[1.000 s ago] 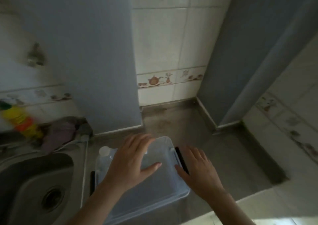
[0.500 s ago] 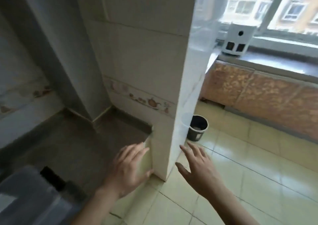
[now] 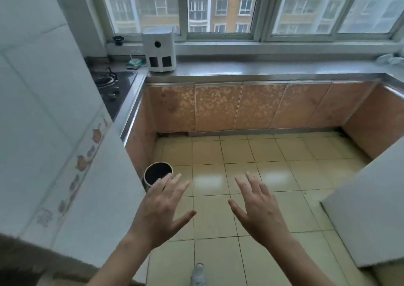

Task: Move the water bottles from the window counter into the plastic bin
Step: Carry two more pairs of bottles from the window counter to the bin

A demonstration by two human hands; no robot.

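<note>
Far ahead and to the left of the left hand point(image 3: 162, 209), a gas hob point(image 3: 111, 84) and a white boxy appliance point(image 3: 159, 52) sit on the table point(image 3: 251, 70) under the window; nearer, a dark round bin point(image 3: 157, 173) stands on the floor just beyond that hand's fingertips. The left hand is spread wide and holds nothing, and the right hand point(image 3: 259, 210) beside it is equally splayed and empty, both hanging over the tiled floor point(image 3: 240, 154). What look like pale water bottles point(image 3: 390, 59) lie far ahead and to the right of the right hand, at the table's far end, too small to count. The plastic bin is out of view. The step is probably the approach: walk across towards that right corner, then grip each bottle round its middle
</note>
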